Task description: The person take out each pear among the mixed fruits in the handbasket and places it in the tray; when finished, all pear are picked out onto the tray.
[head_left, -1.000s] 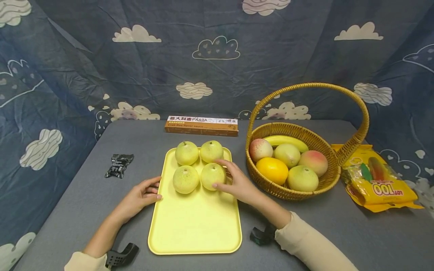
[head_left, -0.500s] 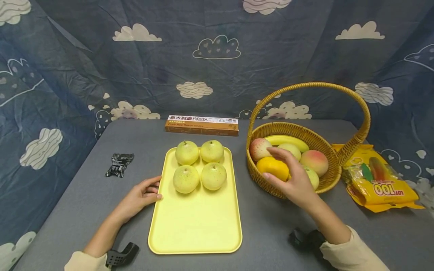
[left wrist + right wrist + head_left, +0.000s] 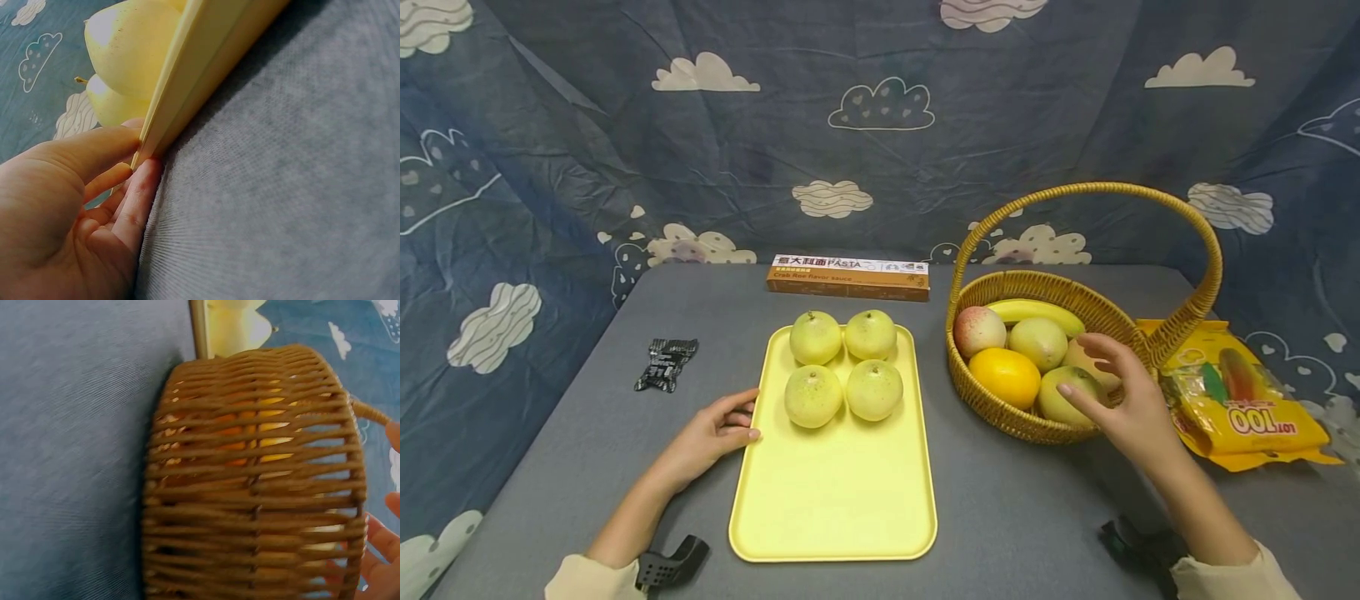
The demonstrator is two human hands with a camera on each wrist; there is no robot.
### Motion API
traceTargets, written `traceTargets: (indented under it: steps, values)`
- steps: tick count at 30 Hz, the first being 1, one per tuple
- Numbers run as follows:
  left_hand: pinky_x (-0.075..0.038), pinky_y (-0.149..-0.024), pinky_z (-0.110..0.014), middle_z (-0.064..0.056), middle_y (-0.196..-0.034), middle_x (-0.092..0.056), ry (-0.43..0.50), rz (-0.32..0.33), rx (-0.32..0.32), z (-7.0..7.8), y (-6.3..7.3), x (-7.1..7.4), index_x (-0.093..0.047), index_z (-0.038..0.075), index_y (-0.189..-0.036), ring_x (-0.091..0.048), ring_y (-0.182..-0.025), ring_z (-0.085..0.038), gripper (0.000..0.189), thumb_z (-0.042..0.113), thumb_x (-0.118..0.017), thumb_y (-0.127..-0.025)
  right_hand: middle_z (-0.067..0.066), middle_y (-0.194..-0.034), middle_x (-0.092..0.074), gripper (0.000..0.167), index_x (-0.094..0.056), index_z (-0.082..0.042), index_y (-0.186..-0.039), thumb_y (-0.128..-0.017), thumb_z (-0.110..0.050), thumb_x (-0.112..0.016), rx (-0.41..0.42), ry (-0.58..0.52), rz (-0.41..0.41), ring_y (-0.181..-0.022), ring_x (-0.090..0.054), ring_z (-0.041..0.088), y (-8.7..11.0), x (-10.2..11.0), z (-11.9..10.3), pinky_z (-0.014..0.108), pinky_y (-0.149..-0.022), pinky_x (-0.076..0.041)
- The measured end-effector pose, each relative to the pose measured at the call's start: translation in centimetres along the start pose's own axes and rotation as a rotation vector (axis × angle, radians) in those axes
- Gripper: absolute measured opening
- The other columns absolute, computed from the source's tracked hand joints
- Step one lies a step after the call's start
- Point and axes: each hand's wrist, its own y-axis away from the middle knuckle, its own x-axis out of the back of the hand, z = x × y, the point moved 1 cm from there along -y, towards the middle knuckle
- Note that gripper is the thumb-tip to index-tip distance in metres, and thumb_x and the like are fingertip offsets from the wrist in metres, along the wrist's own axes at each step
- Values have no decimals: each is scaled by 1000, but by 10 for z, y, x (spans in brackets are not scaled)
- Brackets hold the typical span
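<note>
Yellow-green fruit (image 3: pixel 1054 402) lies at the near side of the wicker basket (image 3: pixel 1000 418), by your right hand (image 3: pixel 1131 410), its thumb and fingers wide apart; your left hand (image 3: pixel 709 435) pinches the left rim of the yellow tray (image 3: pixel 835 500) bearing four similar fruits (image 3: pixel 813 397)

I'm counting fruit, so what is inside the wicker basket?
In the basket: a banana, a yellow-orange fruit, two green fruits, a reddish fruit and a peach-coloured one partly covered by the right hand. Anything beneath these is hidden.
</note>
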Motion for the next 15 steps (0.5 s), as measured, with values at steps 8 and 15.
traceTargets:
  steps: [8,15]
  values:
    - [-47,-74,-22,-20,-115,-46,-8,-4,-19,0,0,-1,-37,-7,-133,-52,-92,-19,60,8,-66,-82,4,-126,-43,64,-43,-12,-129,-73,-8,-75,-84,72,-119,-107,-43,24,1,4,12,18,-74,-38]
    - [-47,-75,-21,-21,-114,-46,9,-7,-33,-2,1,0,-38,-7,-132,-53,-91,-16,59,7,-65,-82,16,-124,-41,62,-41,-5,-129,-77,-21,-72,-105,131,-323,-104,-45,41,-6,12,12,55,-77,-41]
